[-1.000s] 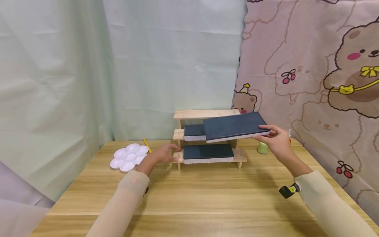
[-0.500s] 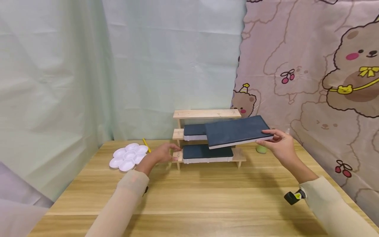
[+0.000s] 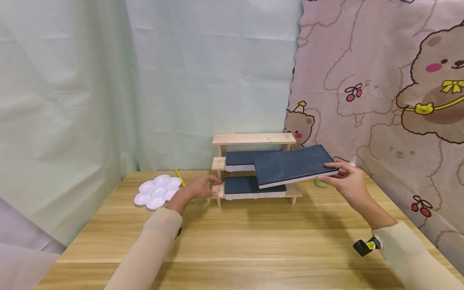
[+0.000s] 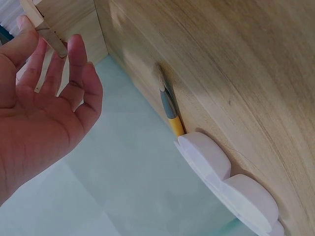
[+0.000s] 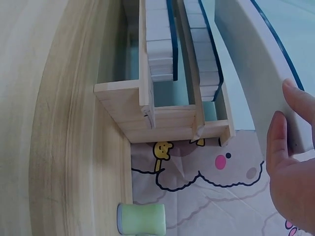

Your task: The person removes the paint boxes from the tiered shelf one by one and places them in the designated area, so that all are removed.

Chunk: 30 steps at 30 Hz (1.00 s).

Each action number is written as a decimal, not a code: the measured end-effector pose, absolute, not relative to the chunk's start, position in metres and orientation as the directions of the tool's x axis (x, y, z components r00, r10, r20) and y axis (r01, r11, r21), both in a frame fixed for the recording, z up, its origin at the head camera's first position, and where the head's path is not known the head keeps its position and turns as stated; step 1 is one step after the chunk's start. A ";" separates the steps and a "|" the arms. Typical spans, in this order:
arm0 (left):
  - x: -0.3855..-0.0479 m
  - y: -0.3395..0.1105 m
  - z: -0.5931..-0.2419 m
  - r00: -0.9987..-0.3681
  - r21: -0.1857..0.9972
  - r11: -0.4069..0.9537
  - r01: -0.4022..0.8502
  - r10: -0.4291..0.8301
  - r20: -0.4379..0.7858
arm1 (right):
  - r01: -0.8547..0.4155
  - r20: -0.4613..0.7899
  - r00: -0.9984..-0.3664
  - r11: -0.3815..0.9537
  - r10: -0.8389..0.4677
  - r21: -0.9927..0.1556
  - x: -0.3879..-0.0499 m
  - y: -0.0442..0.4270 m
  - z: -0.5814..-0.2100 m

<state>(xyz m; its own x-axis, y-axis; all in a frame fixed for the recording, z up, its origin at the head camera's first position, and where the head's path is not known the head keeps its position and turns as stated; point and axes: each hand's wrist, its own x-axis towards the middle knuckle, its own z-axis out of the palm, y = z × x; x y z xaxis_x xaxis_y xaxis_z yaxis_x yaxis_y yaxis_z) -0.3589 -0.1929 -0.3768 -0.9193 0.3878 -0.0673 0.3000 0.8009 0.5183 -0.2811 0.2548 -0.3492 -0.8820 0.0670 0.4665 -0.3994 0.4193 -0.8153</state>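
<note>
My right hand (image 3: 349, 183) pinches the right end of a flat rectangular box (image 3: 293, 165) with a dark blue top and white sides. It hangs tilted in front of the three-tier wooden shelf (image 3: 253, 138). In the right wrist view, thumb and fingers grip its near end, and its pale side (image 5: 256, 64) faces the camera. A similar dark-topped box (image 3: 237, 158) lies on the middle tier and another (image 3: 239, 185) on the bottom tier, both partly hidden. At the shelf's left, my left hand (image 3: 197, 187) holds the bottom tier's end (image 4: 51, 39) between thumb and fingers.
A white flower-shaped paint palette (image 3: 158, 191) lies left of the shelf, beside a yellow-handled paintbrush (image 3: 179, 177). A small green container (image 5: 141, 219) stands to the right. Curtains hang behind the wooden table (image 3: 232, 245).
My right hand has moved right and slightly down with the flat box, uncovering more of the box on the middle tier. My left hand stays at the shelf.
</note>
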 end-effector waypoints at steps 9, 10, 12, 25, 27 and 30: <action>-0.357 -0.192 -0.375 -0.915 0.512 0.799 0.315 0.399 -0.060 | -0.443 0.487 -0.873 0.369 0.030 -0.817 -0.274 0.257 -0.351; -0.356 -0.192 -0.375 -0.915 0.514 0.799 0.313 0.398 -0.061 | -0.439 0.483 -0.875 0.369 0.030 -0.819 -0.273 0.256 -0.351; -0.356 -0.192 -0.376 -0.913 0.517 0.796 0.315 0.402 -0.063 | -0.425 0.471 -0.881 0.384 0.032 -0.820 -0.272 0.256 -0.352; -0.356 -0.192 -0.374 -0.910 0.514 0.796 0.320 0.409 -0.065 | -0.358 0.433 -0.900 0.482 0.050 -0.800 -0.258 0.264 -0.353; -0.355 -0.192 -0.375 -0.911 0.515 0.796 0.319 0.408 -0.066 | -0.353 0.424 -0.904 0.478 0.047 -0.804 -0.256 0.266 -0.353; -0.356 -0.193 -0.374 -0.907 0.516 0.790 0.331 0.417 -0.057 | -0.349 0.412 -0.910 0.464 0.040 -0.815 -0.253 0.268 -0.354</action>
<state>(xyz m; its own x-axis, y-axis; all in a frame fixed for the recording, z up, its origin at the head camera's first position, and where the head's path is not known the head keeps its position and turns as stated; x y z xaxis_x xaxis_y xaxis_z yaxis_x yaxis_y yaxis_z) -0.3555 -0.1927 -0.3744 -0.9072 0.4169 -0.0567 0.3309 0.7901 0.5160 -0.2535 0.2680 -0.3539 -0.9103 0.0397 0.4120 -0.3485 0.4636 -0.8146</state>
